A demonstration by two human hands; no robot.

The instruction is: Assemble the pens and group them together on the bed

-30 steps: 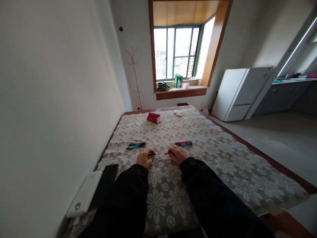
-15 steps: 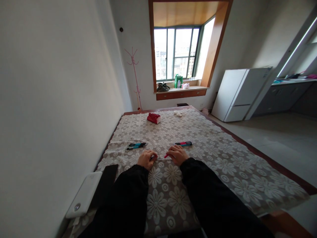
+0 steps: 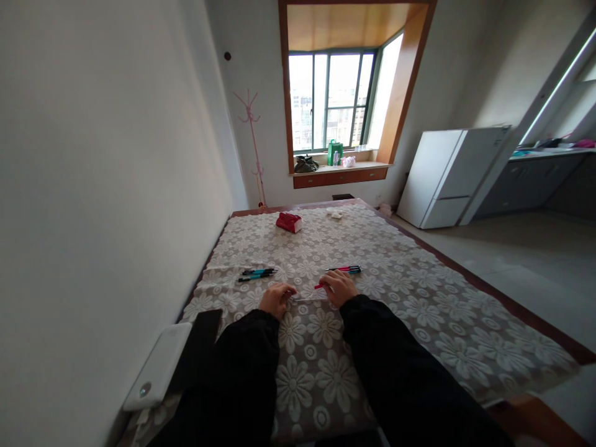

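Note:
My right hand (image 3: 339,288) is closed around a small pink-red stick-shaped piece (image 3: 318,286), whose end pokes out toward the left. Opposite it, my left hand (image 3: 277,300) has its fingers curled in a pinch; what they hold, if anything, is hidden. Between the hands runs a thin pale line (image 3: 310,300), and I cannot tell if it is a fold in the cloth or a separate thing. Black-and-teal pens (image 3: 257,274) lie beyond my left hand. Just past my right fingers lies a group of pens (image 3: 347,269) in red, black and blue.
A patterned tablecloth (image 3: 295,382) covers the table. Farther back are a red tissue pack (image 3: 289,222) and a crumpled white thing (image 3: 334,214). By my left forearm lie a white device with a cable (image 3: 158,366) and a dark flat object (image 3: 198,341). A wall borders the left.
My right hand has shifted slightly right and away from me with the pink-red piece, widening the gap between the hands. My left hand has barely moved.

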